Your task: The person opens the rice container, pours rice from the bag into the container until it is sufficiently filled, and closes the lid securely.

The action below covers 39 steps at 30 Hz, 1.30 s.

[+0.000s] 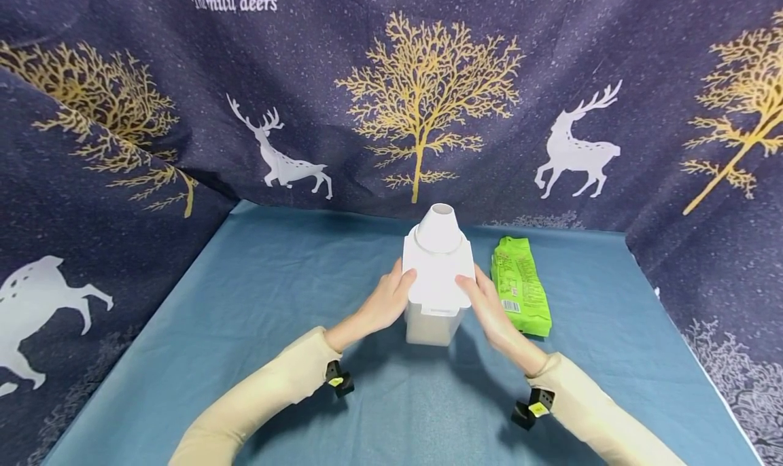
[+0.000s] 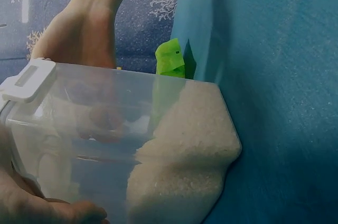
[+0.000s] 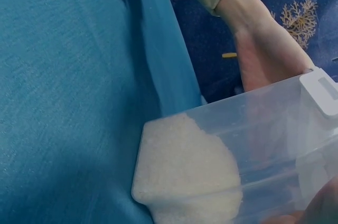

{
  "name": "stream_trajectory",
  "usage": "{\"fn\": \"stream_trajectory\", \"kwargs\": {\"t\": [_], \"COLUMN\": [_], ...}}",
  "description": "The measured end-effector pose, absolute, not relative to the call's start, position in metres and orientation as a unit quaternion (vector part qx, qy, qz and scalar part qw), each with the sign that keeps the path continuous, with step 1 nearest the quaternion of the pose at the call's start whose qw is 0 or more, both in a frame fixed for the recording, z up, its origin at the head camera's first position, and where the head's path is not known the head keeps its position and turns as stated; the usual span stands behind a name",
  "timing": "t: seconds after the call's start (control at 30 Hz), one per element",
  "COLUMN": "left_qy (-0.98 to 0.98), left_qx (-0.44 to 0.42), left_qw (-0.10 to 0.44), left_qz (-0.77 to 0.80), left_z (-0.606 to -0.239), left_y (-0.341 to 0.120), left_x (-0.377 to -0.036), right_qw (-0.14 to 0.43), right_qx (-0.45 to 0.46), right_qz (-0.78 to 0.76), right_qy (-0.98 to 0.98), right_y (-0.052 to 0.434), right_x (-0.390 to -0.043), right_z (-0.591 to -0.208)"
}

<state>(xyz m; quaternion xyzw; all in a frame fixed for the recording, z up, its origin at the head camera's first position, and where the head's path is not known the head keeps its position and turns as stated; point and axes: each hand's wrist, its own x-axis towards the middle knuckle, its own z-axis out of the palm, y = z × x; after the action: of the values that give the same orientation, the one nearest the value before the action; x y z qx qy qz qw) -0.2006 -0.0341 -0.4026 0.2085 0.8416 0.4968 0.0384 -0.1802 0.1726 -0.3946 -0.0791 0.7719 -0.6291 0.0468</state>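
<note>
A translucent storage container stands upright on the blue cloth, holding rice in its lower part. Its white lid bears a cone-shaped spout with an opening at the top. My left hand grips the lid's left side, thumb over the top edge. On the opposite side, my right hand grips it the same way. A white latch shows on the container's side in the left wrist view. Most of the fingers are hidden behind the container in the head view.
A bright green printed packet lies on the blue cloth just right of the container. Behind the table hangs a dark blue curtain with deer and golden trees. Small black cameras sit on both wrists.
</note>
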Motion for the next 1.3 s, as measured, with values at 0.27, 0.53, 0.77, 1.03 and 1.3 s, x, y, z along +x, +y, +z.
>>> {"fn": "stream_trajectory", "kwargs": {"t": [0.27, 0.53, 0.77, 1.03, 1.3], "left_qy": [0.843, 0.841, 0.831, 0.827, 0.825], "left_qx": [0.197, 0.187, 0.182, 0.169, 0.164], "left_qw": [0.047, 0.046, 0.036, 0.028, 0.032], "left_qz": [0.499, 0.505, 0.524, 0.536, 0.540], "left_z": [-0.403, -0.403, -0.405, -0.407, -0.407], "left_y": [-0.033, -0.031, -0.030, -0.028, -0.028], "left_x": [-0.208, -0.214, -0.221, -0.232, -0.240], "right_qw": [0.031, 0.028, 0.019, 0.016, 0.021], "right_qx": [-0.053, -0.047, -0.052, -0.043, -0.042], "right_qz": [-0.625, -0.626, -0.629, -0.635, -0.643], "right_qy": [0.778, 0.778, 0.775, 0.771, 0.764], "right_y": [0.171, 0.171, 0.170, 0.169, 0.167], "right_x": [-0.189, -0.196, -0.202, -0.210, -0.217], "right_z": [-0.394, -0.396, -0.398, -0.398, -0.398]}}
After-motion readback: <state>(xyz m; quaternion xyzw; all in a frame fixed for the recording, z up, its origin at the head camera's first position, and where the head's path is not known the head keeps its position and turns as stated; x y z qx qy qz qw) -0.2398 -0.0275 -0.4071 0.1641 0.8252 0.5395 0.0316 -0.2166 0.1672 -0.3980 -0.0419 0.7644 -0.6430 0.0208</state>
